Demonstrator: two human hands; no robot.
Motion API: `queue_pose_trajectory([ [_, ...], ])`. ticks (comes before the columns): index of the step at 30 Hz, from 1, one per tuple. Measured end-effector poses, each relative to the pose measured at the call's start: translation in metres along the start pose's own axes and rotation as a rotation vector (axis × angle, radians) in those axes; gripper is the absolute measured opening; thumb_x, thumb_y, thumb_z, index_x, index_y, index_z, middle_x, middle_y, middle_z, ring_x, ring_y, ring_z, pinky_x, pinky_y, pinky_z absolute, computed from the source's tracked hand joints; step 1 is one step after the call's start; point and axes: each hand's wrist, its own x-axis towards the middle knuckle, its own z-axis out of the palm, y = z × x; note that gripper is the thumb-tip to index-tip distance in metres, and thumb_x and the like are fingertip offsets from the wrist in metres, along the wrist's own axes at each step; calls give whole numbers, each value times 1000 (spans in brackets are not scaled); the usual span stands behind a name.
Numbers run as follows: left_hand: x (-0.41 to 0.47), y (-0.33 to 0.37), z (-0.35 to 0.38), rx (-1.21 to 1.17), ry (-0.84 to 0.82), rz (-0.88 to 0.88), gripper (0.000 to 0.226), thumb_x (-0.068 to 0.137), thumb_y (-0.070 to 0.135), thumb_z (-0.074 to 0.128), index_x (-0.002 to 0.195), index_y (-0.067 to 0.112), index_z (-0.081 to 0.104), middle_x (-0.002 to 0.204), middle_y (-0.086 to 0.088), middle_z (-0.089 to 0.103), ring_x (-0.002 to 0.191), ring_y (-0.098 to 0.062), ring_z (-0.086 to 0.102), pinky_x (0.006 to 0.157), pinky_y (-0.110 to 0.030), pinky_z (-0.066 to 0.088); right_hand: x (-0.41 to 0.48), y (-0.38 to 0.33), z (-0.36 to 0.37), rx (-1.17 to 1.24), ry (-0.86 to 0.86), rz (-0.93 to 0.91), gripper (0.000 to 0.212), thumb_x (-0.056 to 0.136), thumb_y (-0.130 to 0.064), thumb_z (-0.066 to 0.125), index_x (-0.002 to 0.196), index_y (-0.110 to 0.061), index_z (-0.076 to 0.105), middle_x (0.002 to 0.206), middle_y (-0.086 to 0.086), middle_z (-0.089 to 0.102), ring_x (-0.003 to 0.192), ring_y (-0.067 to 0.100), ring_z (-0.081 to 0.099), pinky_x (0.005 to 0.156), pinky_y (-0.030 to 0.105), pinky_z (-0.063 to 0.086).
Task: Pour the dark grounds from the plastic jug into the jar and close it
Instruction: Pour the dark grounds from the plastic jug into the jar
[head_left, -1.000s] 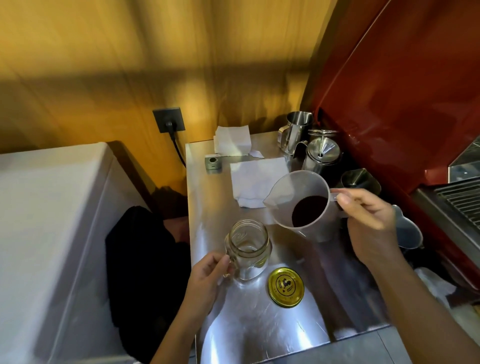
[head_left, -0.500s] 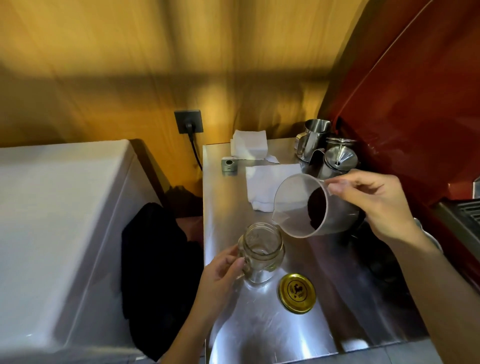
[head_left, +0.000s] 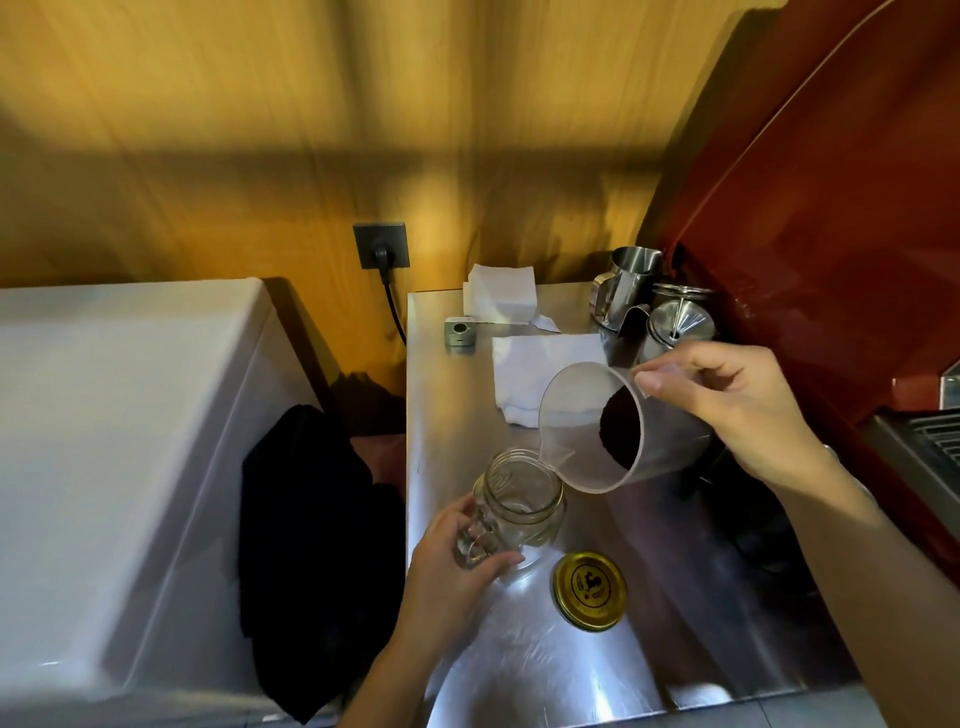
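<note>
A clear glass jar (head_left: 524, 501) with a side handle stands open on the steel counter (head_left: 545, 670). My left hand (head_left: 457, 569) grips it by the handle. My right hand (head_left: 737, 405) holds a clear plastic jug (head_left: 582, 415) tipped steeply to the left, its spout just above the jar's right rim. Dark grounds (head_left: 621, 428) cling at the jug's bottom; none have reached the spout. The gold lid (head_left: 589, 591) lies flat on the counter to the right of the jar.
White folded cloths (head_left: 535, 364) lie behind the jug. Steel pitchers (head_left: 631, 286) and a funnel (head_left: 680, 319) stand at the back right beside a red machine (head_left: 831, 208). A small grey device (head_left: 460, 332) sits at the back left. A black cloth (head_left: 311, 545) hangs beside a white appliance (head_left: 119, 467).
My right hand has tilted the jug further over and brought its spout down to the jar's rim. My left hand keeps hold of the jar's handle.
</note>
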Motion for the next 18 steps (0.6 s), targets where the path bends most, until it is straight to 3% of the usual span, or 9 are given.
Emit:
queue_pose_trajectory([
  [5,-2,2,0,2,6,-8,41,61,25,86,92,33,60,115,7,62,100,-7,60,82,-25,50,9,-8,1,-38,-44,30,10,68,-30,69,74,-23,72,70,-8,72,68,5,64,62,10,46],
  [8,-3,3,1,-53,0,-55,56,60,21,86,109,30,60,110,6,67,97,-7,63,82,-23,51,15,-16,5,-119,-82,-9,17,67,-33,69,72,-17,71,65,0,69,65,8,61,59,11,43],
  [10,-3,3,2,-54,-2,-71,64,60,22,86,118,23,58,109,9,67,97,-4,62,81,-17,50,19,-21,8,-181,-110,-48,23,66,-34,68,72,-12,70,66,6,67,64,17,59,59,17,43],
  [13,-4,7,3,-51,2,-79,64,61,23,85,118,22,58,109,11,65,99,-6,61,83,-18,50,24,-26,13,-260,-130,-75,13,69,-25,72,71,-12,70,67,15,65,64,32,56,60,31,39],
  [15,-4,9,3,-48,12,-73,58,61,22,85,113,28,58,110,9,65,101,-10,61,86,-25,51,27,-28,15,-320,-146,-87,6,72,-15,74,72,-12,70,65,13,63,59,24,52,57,28,36],
  [18,-4,11,3,-38,10,-58,56,62,22,85,110,33,57,109,9,64,100,-9,60,85,-24,50,29,-31,19,-370,-193,-100,5,71,-11,75,73,-10,70,61,-7,56,55,1,48,52,12,32],
])
